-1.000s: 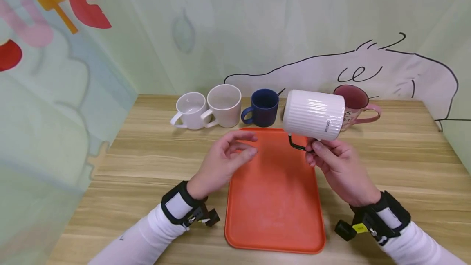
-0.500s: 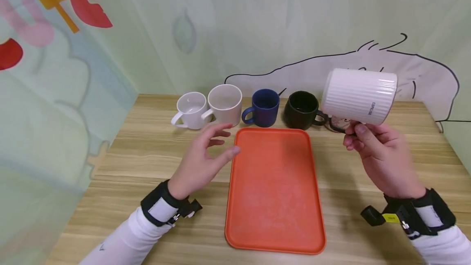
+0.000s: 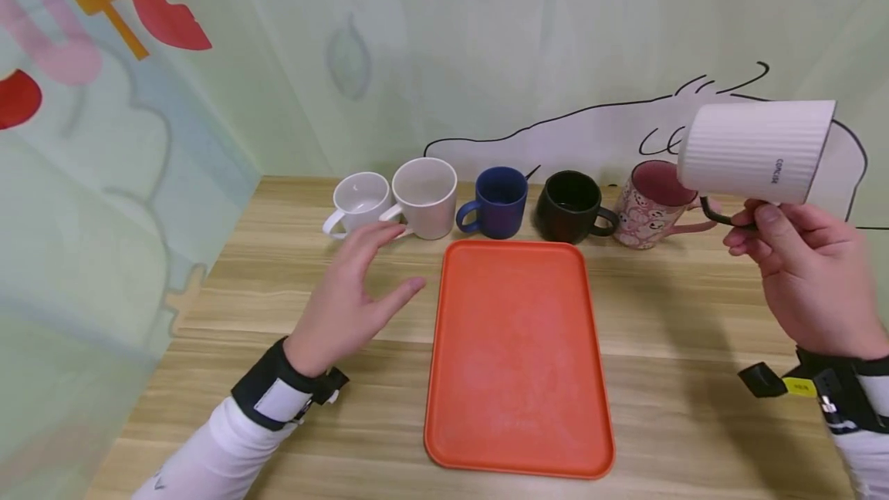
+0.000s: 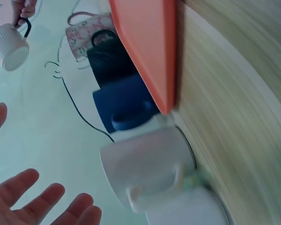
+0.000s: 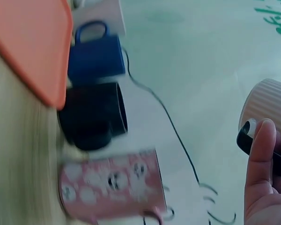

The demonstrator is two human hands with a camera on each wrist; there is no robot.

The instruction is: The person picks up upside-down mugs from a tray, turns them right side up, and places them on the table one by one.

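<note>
My right hand [image 3: 809, 276] pinches the black handle [image 3: 722, 214] of a white ribbed mug [image 3: 757, 151], which lies on its side in the air at the far right, above the table. In the right wrist view the thumb and fingers [image 5: 262, 157] close on that handle. My left hand [image 3: 343, 303] holds nothing; its fingers are spread over the table left of the orange tray [image 3: 521, 361]. Nearest to it stand a small white mug [image 3: 364, 203] and a larger white mug [image 3: 427, 199].
Right of the white mugs, a blue mug [image 3: 501, 203], a black mug [image 3: 569, 208] and a pink patterned mug [image 3: 649, 211] continue the row along the back of the wooden table [image 3: 278, 253]. A printed cloth [image 3: 556, 45] hangs behind them.
My right hand has carried the white ribbed mug to the right and up, uncovering the black and pink mugs. My left hand has drawn back leftward, away from the tray.
</note>
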